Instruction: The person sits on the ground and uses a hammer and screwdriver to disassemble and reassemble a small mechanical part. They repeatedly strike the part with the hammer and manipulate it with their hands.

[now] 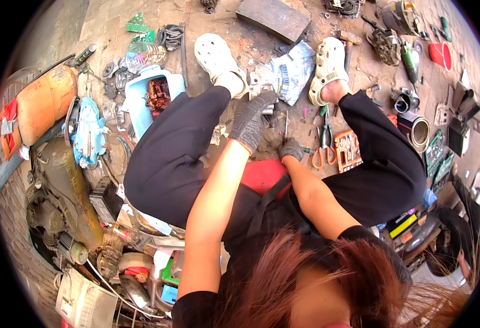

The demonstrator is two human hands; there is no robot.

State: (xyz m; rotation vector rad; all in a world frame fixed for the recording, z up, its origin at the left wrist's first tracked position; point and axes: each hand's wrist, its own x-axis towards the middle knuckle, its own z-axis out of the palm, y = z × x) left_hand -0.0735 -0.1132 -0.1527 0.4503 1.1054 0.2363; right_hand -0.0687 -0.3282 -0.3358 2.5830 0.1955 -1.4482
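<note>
My left hand (254, 118), in a dark grey glove, grips a silver metal part (262, 82) between my feet, its fingers curled over the near end. Beside that part lies a crumpled light blue cloth (292, 71). My right hand (291, 150), also gloved, is lower and to the right, closed around what looks like a thin screwdriver (286, 126), pointing away from me. Near it lie pliers with orange handles (323, 157) and an orange tool case (347, 150). A red pad (259, 176) shows under my forearms.
A blue bin (139, 109) with rusty pieces, an orange cylinder (48, 115) and scrap parts crowd the left. A dark metal block (273, 19), hammer (349, 39), grinder (409, 63) and red bucket (439, 54) lie ahead and right. A partly visible person (461, 262) is at the right edge.
</note>
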